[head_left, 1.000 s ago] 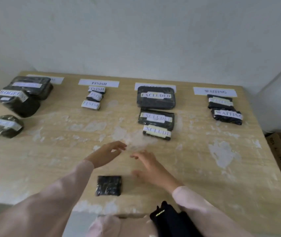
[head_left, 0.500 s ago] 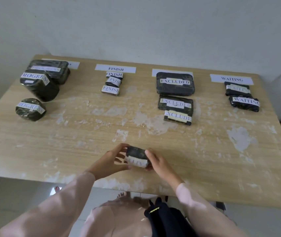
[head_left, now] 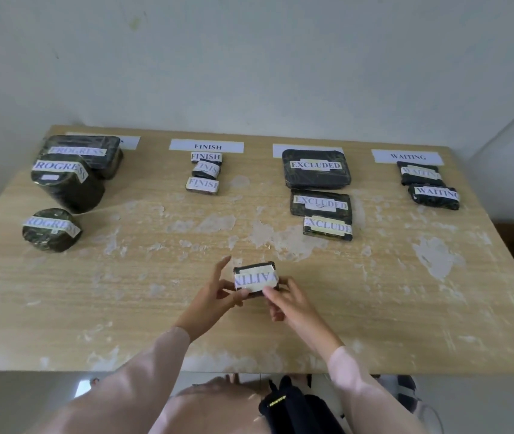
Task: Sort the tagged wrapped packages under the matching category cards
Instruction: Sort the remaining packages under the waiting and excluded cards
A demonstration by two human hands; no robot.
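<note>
— Four columns run across the scuffed pale wooden table [head_left: 374,308], and you want the far right one. See the white paper card printed WAITING [head_left: 408,157] at the back edge?

— Yes. What sits under it?

— Two black plastic-wrapped packages with WAITING tags: one just below the card [head_left: 420,173], the next [head_left: 434,198] in front of it. Set yours on the bare wood in front of that nearer one, continuing the row.

— And the piece I have?

— You hold the small black wrapped block with the white tag [head_left: 256,279] above the table's near middle, its lettering upside down to you. Your left hand [head_left: 210,300] pinches its left end, and your right hand [head_left: 288,303] grips its right side. I judge it reads WAITING; turn it round before you set it down, tag up.
</note>
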